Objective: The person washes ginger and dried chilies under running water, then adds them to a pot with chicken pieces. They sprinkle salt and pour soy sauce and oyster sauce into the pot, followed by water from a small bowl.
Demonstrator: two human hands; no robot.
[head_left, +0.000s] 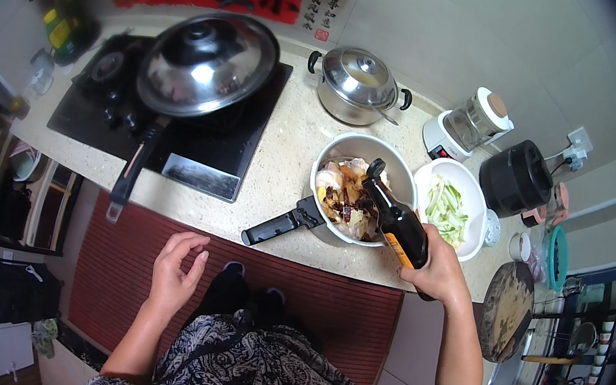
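My right hand (441, 268) grips a dark glass sauce bottle (400, 222) with an orange label, tilted so that its neck and flipped-up cap are over an open pressure cooker pot (373, 144). Inside the pot lie pieces of raw meat (334, 180) with dark sauce, dried chili and ginger. The pot's black handle (283, 225) points toward the counter's front edge. My left hand (179, 269) holds nothing, its fingers loosely curled in front of the counter edge. Just right of the pot, a white basket (474, 243) holds cut green vegetable strips (445, 208).
A lidded wok (207, 67) covers part of the black cooktop (255, 142) at left. Behind the pot stand a lidded steel pot (357, 88) and a glass kettle (470, 124). At right are a black appliance (516, 177) and a round wooden chopping board (506, 312).
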